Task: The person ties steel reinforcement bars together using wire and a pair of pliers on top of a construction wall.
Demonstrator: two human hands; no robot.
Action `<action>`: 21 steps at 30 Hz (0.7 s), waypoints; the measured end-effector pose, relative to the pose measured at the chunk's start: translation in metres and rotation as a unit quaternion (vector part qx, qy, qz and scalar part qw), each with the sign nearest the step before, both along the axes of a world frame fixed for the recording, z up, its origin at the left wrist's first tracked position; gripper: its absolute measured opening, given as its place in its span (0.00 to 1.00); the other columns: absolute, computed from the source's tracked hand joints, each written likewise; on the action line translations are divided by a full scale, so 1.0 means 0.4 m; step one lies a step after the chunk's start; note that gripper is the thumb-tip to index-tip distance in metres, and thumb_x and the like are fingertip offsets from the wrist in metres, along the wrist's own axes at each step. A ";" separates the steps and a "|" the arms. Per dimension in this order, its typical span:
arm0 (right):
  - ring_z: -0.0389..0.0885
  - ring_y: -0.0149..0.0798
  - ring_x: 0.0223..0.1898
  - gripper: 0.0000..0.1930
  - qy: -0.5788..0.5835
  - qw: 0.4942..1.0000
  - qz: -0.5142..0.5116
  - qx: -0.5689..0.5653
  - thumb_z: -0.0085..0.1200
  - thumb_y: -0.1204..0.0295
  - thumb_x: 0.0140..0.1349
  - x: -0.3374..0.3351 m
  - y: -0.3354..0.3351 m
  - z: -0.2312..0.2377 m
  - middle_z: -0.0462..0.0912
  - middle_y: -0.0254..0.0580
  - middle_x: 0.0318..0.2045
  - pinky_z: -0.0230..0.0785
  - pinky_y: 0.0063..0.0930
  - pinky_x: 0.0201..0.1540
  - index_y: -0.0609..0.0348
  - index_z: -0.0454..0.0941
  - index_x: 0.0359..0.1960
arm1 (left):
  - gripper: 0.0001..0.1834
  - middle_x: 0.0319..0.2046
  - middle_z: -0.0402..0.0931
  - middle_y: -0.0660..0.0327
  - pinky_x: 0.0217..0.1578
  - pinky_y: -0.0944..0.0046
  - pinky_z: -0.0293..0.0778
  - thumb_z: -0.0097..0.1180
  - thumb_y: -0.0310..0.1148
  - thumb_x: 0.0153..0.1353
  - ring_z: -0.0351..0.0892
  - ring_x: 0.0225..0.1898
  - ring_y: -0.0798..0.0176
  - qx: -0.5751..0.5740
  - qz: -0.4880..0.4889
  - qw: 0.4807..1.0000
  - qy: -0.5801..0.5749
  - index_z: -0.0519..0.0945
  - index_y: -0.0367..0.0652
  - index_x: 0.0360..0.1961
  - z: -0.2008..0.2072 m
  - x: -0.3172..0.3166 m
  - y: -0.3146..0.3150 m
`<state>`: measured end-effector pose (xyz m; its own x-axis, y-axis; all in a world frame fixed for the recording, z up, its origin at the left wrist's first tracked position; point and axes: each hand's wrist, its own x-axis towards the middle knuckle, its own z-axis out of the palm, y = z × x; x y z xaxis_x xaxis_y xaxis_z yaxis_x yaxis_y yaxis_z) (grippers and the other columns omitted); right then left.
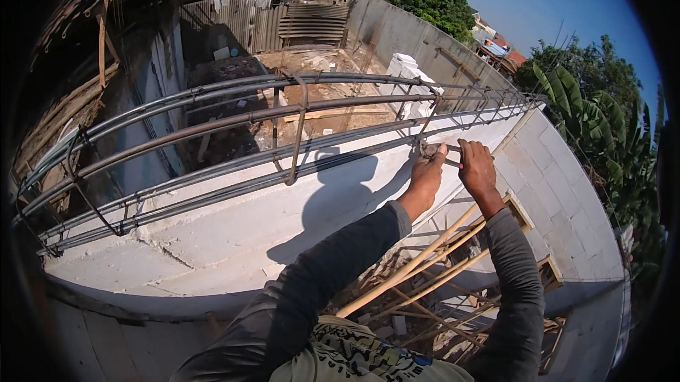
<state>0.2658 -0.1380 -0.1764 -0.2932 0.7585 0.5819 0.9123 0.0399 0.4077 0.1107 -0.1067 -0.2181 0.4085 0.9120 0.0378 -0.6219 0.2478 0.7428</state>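
Fingers of your left hand [427, 176] look clenched on a dark metal tool [429, 149], right of the frame's middle, though its shape is hard to make out; those of your right hand [477, 169] curl around its slim handle. Just beyond lies the rebar cage [303, 109], stretching from lower left to upper right above the white wall [234, 222]. You seem to be tying or tightening steel there, so the next move likely calls for a firm, steady turn. Bamboo poles [397, 269] slant below, lower right.
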 end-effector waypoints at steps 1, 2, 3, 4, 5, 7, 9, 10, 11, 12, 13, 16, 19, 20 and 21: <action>0.73 0.45 0.40 0.24 -0.009 1.000 0.019 -0.003 0.58 0.77 0.49 0.005 0.011 0.013 0.73 0.42 0.34 0.65 0.39 0.44 0.59 0.71 0.52 | 0.22 0.32 0.74 0.68 0.35 0.68 0.65 0.57 0.53 0.65 0.64 0.31 0.71 0.006 0.014 1.000 -0.008 0.79 0.42 0.42 -0.004 0.004 0.007; 0.74 0.45 0.39 0.23 -0.027 0.999 0.027 0.002 0.57 0.78 0.48 0.024 0.016 0.016 0.73 0.41 0.33 0.65 0.39 0.43 0.59 0.71 0.50 | 0.22 0.32 0.73 0.68 0.34 0.67 0.64 0.57 0.53 0.66 0.63 0.30 0.72 0.008 0.019 1.000 -0.015 0.79 0.42 0.42 -0.001 0.014 -0.001; 0.74 0.46 0.38 0.22 -0.028 0.999 0.047 0.000 0.57 0.79 0.48 0.034 0.025 0.026 0.74 0.42 0.33 0.65 0.40 0.43 0.59 0.72 0.49 | 0.22 0.31 0.73 0.69 0.33 0.67 0.64 0.57 0.53 0.66 0.61 0.29 0.72 0.011 0.026 0.999 -0.022 0.79 0.42 0.41 0.003 0.018 -0.009; 0.74 0.46 0.38 0.21 -0.029 0.998 0.048 -0.004 0.56 0.79 0.48 0.042 0.029 0.030 0.74 0.42 0.33 0.65 0.40 0.43 0.59 0.72 0.48 | 0.21 0.31 0.74 0.67 0.35 0.66 0.66 0.56 0.52 0.66 0.64 0.31 0.71 0.020 0.040 0.998 -0.033 0.79 0.42 0.40 0.010 0.024 -0.015; 0.74 0.47 0.38 0.21 -0.032 0.998 0.052 -0.007 0.56 0.80 0.48 0.043 0.036 0.035 0.74 0.42 0.33 0.65 0.40 0.43 0.59 0.72 0.47 | 0.21 0.31 0.74 0.67 0.36 0.66 0.66 0.55 0.52 0.67 0.65 0.32 0.71 0.027 0.042 0.999 -0.014 0.79 0.41 0.39 0.011 0.024 -0.010; 0.74 0.50 0.36 0.19 0.021 0.998 0.058 -0.027 0.55 0.81 0.48 0.040 0.033 0.025 0.75 0.45 0.32 0.67 0.42 0.41 0.57 0.72 0.44 | 0.21 0.32 0.75 0.66 0.37 0.64 0.67 0.55 0.51 0.67 0.66 0.33 0.69 0.041 0.044 0.998 0.024 0.79 0.41 0.38 0.008 0.018 -0.006; 0.74 0.52 0.36 0.17 0.073 0.995 0.045 -0.048 0.53 0.82 0.49 0.024 0.023 0.007 0.75 0.47 0.32 0.67 0.44 0.40 0.57 0.72 0.43 | 0.19 0.31 0.76 0.64 0.39 0.63 0.68 0.55 0.47 0.67 0.69 0.34 0.68 0.052 0.035 0.996 0.062 0.78 0.39 0.35 0.004 0.001 -0.014; 0.75 0.57 0.37 0.13 0.136 0.986 0.052 -0.084 0.51 0.82 0.52 0.012 -0.004 -0.018 0.76 0.51 0.33 0.68 0.48 0.39 0.58 0.71 0.40 | 0.19 0.31 0.76 0.63 0.38 0.63 0.68 0.55 0.46 0.67 0.69 0.33 0.68 0.069 0.030 0.994 0.073 0.78 0.38 0.34 -0.007 -0.005 -0.024; 0.77 0.60 0.38 0.09 0.246 0.962 0.029 -0.118 0.49 0.82 0.56 -0.020 -0.026 -0.053 0.77 0.54 0.32 0.68 0.51 0.40 0.60 0.70 0.39 | 0.18 0.31 0.76 0.63 0.38 0.63 0.68 0.55 0.45 0.67 0.69 0.33 0.68 0.089 0.034 0.992 0.083 0.77 0.38 0.34 -0.013 -0.021 -0.024; 0.77 0.64 0.37 0.07 0.294 0.940 0.016 -0.174 0.45 0.81 0.59 -0.025 -0.056 -0.086 0.77 0.60 0.29 0.68 0.50 0.39 0.62 0.70 0.39 | 0.17 0.31 0.76 0.61 0.38 0.63 0.68 0.57 0.43 0.65 0.71 0.34 0.67 0.110 0.048 0.990 0.074 0.76 0.37 0.34 -0.012 -0.031 -0.044; 0.78 0.55 0.29 0.04 0.363 0.905 0.093 -0.204 0.43 0.77 0.62 -0.027 -0.067 -0.139 0.77 0.51 0.24 0.68 0.42 0.33 0.61 0.70 0.37 | 0.19 0.28 0.75 0.60 0.32 0.60 0.70 0.60 0.46 0.62 0.72 0.31 0.65 0.125 -0.002 0.989 0.078 0.76 0.38 0.35 -0.064 -0.013 -0.008; 0.70 0.30 0.22 0.12 0.720 0.565 0.038 -0.403 0.46 0.68 0.69 -0.168 -0.131 -0.141 0.72 0.32 0.21 0.66 0.29 0.27 0.62 0.72 0.29 | 0.27 0.37 0.71 0.50 0.10 0.61 0.70 0.61 0.46 0.59 0.78 0.25 0.58 0.048 -0.116 0.989 0.083 0.69 0.33 0.46 -0.018 -0.142 -0.053; 0.72 0.31 0.22 0.17 0.688 0.626 0.028 -0.365 0.48 0.63 0.72 -0.178 -0.148 -0.142 0.75 0.35 0.21 0.68 0.30 0.27 0.65 0.75 0.28 | 0.27 0.36 0.72 0.50 0.09 0.63 0.68 0.60 0.45 0.60 0.78 0.23 0.60 0.060 -0.160 0.981 0.089 0.69 0.31 0.46 -0.019 -0.151 -0.042; 0.73 0.31 0.23 0.18 0.634 0.689 0.017 -0.350 0.49 0.62 0.72 -0.179 -0.139 -0.130 0.76 0.36 0.21 0.68 0.30 0.27 0.65 0.76 0.28 | 0.26 0.37 0.73 0.50 0.16 0.63 0.72 0.60 0.43 0.60 0.78 0.24 0.61 0.076 -0.179 0.978 0.082 0.70 0.30 0.47 -0.025 -0.153 -0.029; 0.76 0.32 0.24 0.20 0.623 0.708 -0.011 -0.333 0.49 0.60 0.70 -0.181 -0.141 -0.120 0.78 0.38 0.21 0.69 0.30 0.29 0.66 0.77 0.29 | 0.26 0.37 0.74 0.50 0.20 0.63 0.72 0.59 0.43 0.60 0.78 0.27 0.60 0.087 -0.165 0.979 0.078 0.70 0.30 0.48 -0.029 -0.146 -0.023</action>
